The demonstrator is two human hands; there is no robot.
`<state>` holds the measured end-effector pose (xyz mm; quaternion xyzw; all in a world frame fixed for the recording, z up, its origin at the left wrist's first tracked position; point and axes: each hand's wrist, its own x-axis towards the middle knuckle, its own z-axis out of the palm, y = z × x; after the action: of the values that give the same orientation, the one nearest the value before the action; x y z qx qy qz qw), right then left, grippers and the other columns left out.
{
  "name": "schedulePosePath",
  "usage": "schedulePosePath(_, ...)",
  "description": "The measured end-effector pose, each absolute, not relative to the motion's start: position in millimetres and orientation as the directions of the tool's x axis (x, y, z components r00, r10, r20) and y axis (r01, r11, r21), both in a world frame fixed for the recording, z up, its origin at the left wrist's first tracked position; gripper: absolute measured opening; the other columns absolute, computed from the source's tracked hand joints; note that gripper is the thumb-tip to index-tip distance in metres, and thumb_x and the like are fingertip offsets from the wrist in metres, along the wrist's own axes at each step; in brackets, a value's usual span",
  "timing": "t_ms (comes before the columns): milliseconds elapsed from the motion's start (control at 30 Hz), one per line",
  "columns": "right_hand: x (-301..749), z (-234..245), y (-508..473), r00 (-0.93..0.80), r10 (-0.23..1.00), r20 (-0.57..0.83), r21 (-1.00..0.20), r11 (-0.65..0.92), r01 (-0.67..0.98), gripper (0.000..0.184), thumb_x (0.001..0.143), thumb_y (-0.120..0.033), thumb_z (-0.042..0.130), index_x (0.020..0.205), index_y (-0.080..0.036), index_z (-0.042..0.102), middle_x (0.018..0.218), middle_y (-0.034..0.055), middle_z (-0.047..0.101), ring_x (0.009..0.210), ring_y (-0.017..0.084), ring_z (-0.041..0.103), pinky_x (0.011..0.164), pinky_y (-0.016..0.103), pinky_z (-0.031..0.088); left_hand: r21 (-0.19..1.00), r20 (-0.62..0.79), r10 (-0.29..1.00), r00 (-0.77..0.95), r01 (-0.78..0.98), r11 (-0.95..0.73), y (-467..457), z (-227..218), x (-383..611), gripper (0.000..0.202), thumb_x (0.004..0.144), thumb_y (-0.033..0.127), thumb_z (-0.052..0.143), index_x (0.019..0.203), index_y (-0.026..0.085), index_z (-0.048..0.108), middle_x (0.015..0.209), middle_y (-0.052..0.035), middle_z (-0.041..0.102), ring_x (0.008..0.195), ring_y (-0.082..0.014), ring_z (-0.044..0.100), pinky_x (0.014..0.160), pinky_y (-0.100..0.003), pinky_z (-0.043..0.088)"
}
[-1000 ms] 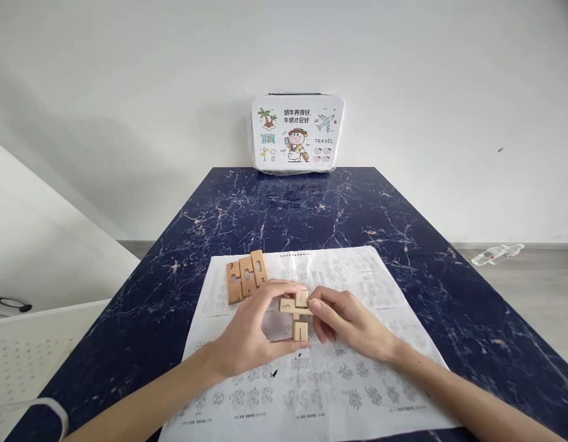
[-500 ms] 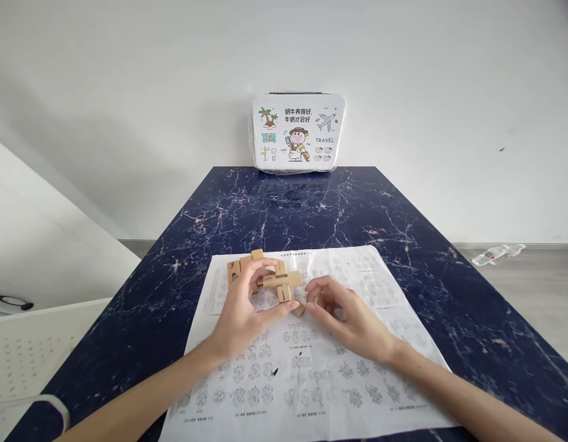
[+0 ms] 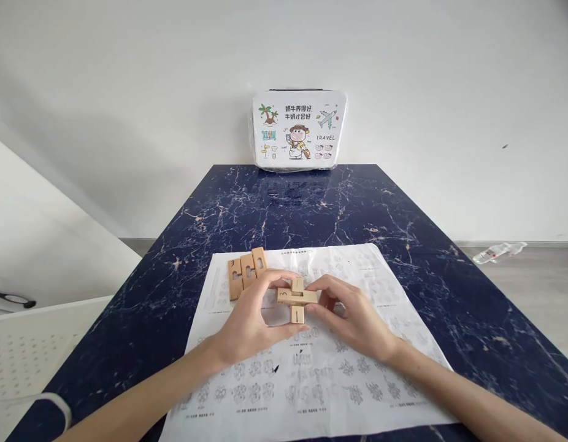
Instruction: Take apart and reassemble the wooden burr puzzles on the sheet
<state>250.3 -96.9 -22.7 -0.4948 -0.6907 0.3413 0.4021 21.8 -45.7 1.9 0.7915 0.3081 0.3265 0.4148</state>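
Observation:
A cross-shaped set of interlocking wooden puzzle blocks (image 3: pixel 296 296) is held just over the printed sheet, with handwritten marks on its faces. My left hand (image 3: pixel 244 322) grips its upright bar between the index finger at the far end and the thumb at the near end. On the other side, my right hand (image 3: pixel 357 314) pinches the right end of the crossing bar with thumb and fingertips. Several notched wooden puzzle pieces (image 3: pixel 248 273) lie side by side behind my left hand, which partly covers them.
Beneath my hands lies a white paper sheet (image 3: pixel 321 383) printed with puzzle diagrams. It rests on a dark blue marbled table (image 3: pixel 284 215). A white cartoon-printed case (image 3: pixel 299 130) stands at the far edge against the wall. A white perforated surface (image 3: pixel 30 356) is at the left.
My left hand has brought the block set rightward and closer to me. My right hand's fingertips, apart from the crossing bar before, are now on its right end.

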Motion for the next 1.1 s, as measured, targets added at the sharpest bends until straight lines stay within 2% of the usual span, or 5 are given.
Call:
schedulePosePath(133, 249.7, -21.9, -97.7, -0.163, 0.946, 0.279, -0.847, 0.323, 0.423, 0.016, 0.104, -0.038, 0.063, 0.11, -0.024, 0.066, 0.102, 0.0064, 0.07, 0.071, 0.016, 0.062, 0.061, 0.032, 0.05, 0.877, 0.238, 0.763, 0.601, 0.205, -0.435, -45.0, 4.1, 22.1, 0.067, 0.077, 0.041, 0.095, 0.13, 0.03, 0.057, 0.132, -0.0067, 0.067, 0.121, -0.03, 0.068, 0.108, -0.052, 0.056)
schedulePosePath(467, 248.5, -18.5, -98.7, -0.177, 0.944, 0.277, -0.841, 0.327, 0.43, 0.013, 0.102, -0.036, 0.062, 0.106, -0.024, 0.064, 0.094, 0.0048, 0.069, 0.067, 0.016, 0.059, 0.057, 0.031, 0.046, 0.907, 0.211, 0.768, 0.605, 0.171, -0.384, -42.6, 7.1, 21.5, 0.064, 0.073, 0.038, 0.098, 0.123, 0.028, 0.059, 0.129, -0.006, 0.069, 0.116, -0.0296, 0.071, 0.108, -0.055, 0.056)
schedulePosePath(633, 247.1, -17.4, -98.7, -0.175, 0.946, 0.273, -0.838, 0.323, 0.44, 0.013, 0.103, -0.035, 0.061, 0.107, -0.023, 0.065, 0.093, 0.005, 0.069, 0.066, 0.016, 0.058, 0.058, 0.032, 0.047, 0.911, 0.214, 0.759, 0.615, 0.155, -0.382, -43.0, 9.1, 21.7, 0.062, 0.073, 0.034, 0.098, 0.12, 0.027, 0.058, 0.129, -0.0063, 0.069, 0.113, -0.028, 0.073, 0.103, -0.05, 0.059)
schedulePosePath(833, 246.5, -17.4, -99.7, -0.188, 0.936, 0.296, -0.824, 0.35, 0.446, 0.018, 0.105, -0.035, 0.057, 0.114, -0.023, 0.065, 0.095, 0.0063, 0.069, 0.067, 0.017, 0.06, 0.059, 0.033, 0.05, 0.924, 0.225, 0.757, 0.614, 0.113, -0.366, -45.2, 6.6, 23.5, 0.058, 0.073, 0.031, 0.097, 0.114, 0.026, 0.056, 0.127, -0.007, 0.071, 0.089, -0.0206, 0.074, 0.078, -0.039, 0.065)
schedulePosePath(1100, 247.4, -20.6, -98.4, -0.137, 0.951, 0.278, -0.831, 0.31, 0.462, 0.019, 0.103, -0.039, 0.062, 0.112, -0.024, 0.069, 0.089, 0.0041, 0.068, 0.065, 0.016, 0.058, 0.057, 0.032, 0.047, 0.894, 0.249, 0.756, 0.605, 0.157, -0.42, -45.4, 2.8, 22.4, 0.061, 0.073, 0.035, 0.097, 0.119, 0.027, 0.057, 0.13, -0.0077, 0.069, 0.101, -0.0242, 0.074, 0.075, -0.034, 0.065)
